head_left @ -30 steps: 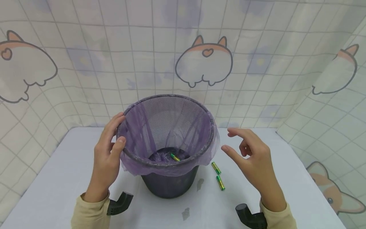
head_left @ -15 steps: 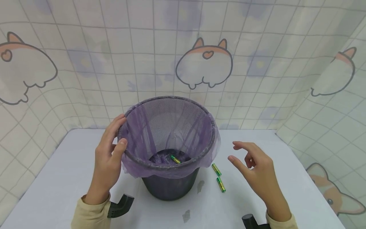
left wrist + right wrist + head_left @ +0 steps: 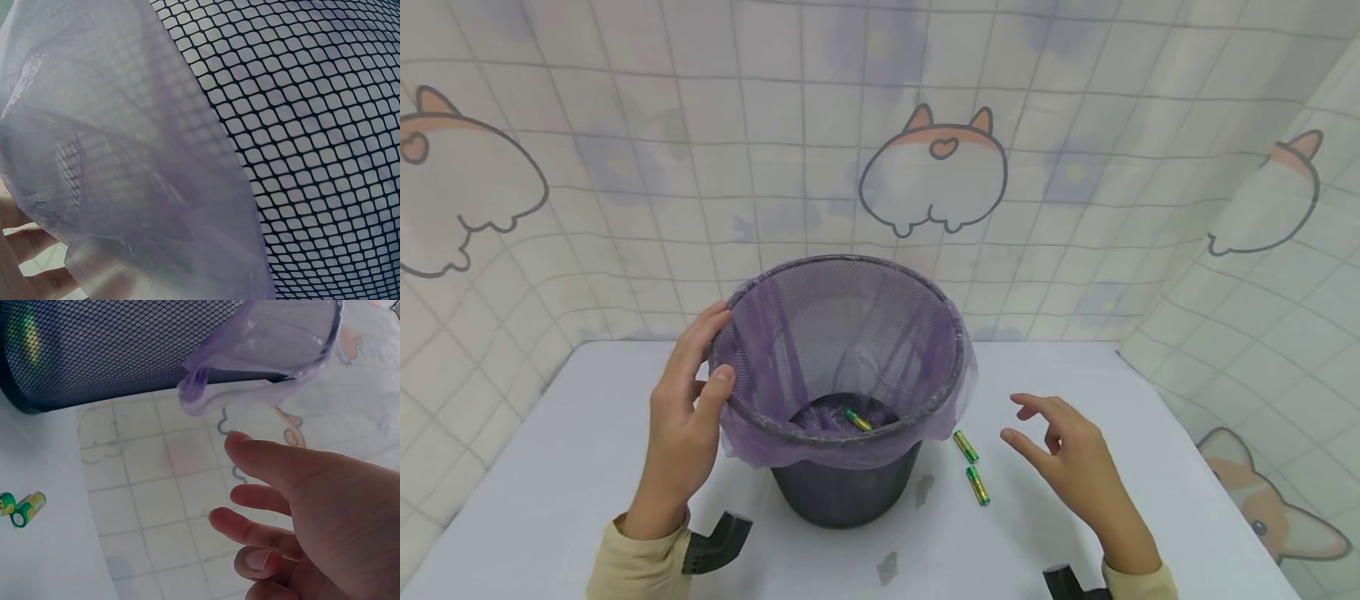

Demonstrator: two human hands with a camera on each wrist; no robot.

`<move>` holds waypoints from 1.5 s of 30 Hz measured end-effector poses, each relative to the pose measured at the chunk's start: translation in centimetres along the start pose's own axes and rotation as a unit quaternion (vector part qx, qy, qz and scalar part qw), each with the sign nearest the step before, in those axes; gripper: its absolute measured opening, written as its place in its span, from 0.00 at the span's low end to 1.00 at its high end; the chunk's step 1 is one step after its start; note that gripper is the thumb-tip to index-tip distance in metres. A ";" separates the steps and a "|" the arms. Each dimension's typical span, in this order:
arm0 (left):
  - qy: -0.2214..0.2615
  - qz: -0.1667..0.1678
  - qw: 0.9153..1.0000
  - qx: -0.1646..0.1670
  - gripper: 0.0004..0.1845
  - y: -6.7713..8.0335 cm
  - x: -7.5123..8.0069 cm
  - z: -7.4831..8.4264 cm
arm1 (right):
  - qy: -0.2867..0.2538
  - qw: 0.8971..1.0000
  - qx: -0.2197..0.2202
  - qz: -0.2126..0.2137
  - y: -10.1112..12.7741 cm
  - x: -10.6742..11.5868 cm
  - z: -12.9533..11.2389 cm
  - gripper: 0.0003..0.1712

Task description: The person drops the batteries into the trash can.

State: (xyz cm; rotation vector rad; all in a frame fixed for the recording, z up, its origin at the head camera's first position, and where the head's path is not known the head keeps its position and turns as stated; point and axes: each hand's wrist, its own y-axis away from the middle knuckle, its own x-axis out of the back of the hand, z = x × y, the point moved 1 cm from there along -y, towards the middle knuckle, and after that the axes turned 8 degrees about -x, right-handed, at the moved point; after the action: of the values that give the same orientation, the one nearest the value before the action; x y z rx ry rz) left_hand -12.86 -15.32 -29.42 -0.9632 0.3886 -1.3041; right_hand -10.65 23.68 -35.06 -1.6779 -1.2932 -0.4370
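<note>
A black mesh wastebasket point(image 3: 850, 496) stands upright on the white table, lined with a thin purple bin bag point(image 3: 842, 452) folded over its rim. My left hand point(image 3: 679, 429) holds the rim's left side, thumb and fingertips on the bag-covered edge; in the left wrist view its fingers point(image 3: 37, 247) show partly behind the film. Inside, at the bottom, lies a green and gold battery point(image 3: 858, 420). Two similar batteries, one farther point(image 3: 966, 447) and one nearer point(image 3: 977, 485), lie right of the basket. Over the table beyond them hovers my right hand point(image 3: 1071, 454), fingers loosely bent around nothing.
Two small grey patches, one by the basket point(image 3: 924, 490) and one nearer the front point(image 3: 887, 569), mark the white table point(image 3: 535, 467). A gridded curtain point(image 3: 850, 167) with cartoon dogs hangs behind and along both sides.
My right hand has sunk lower and drifted slightly right, away from the basket's rim, holding nothing throughout. The left hand stays on the rim, and the batteries have not moved.
</note>
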 end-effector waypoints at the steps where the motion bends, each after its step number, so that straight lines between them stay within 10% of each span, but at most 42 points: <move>1: 0.001 0.000 1.000 0.001 0.25 0.0 0.0 0.0 | 0.007 1.000 -0.002 -0.007 0.0 -0.1 0.2 0.26; 24: -0.001 0.012 1.000 -0.010 0.25 0.5 0.4 -0.1 | 0.021 0.988 -0.067 -0.140 0.1 -3.0 2.2 0.29; 45: -0.009 0.003 1.000 -0.002 0.25 0.2 -0.1 -0.1 | 0.047 0.975 -0.132 -0.171 -0.2 -6.3 2.5 0.25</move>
State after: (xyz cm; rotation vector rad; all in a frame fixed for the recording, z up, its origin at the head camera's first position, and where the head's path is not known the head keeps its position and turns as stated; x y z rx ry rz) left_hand -12.88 -15.30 -29.66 -0.9768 0.3797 -1.2893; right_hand -13.85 22.27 -40.84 -1.6263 -1.5092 -0.9175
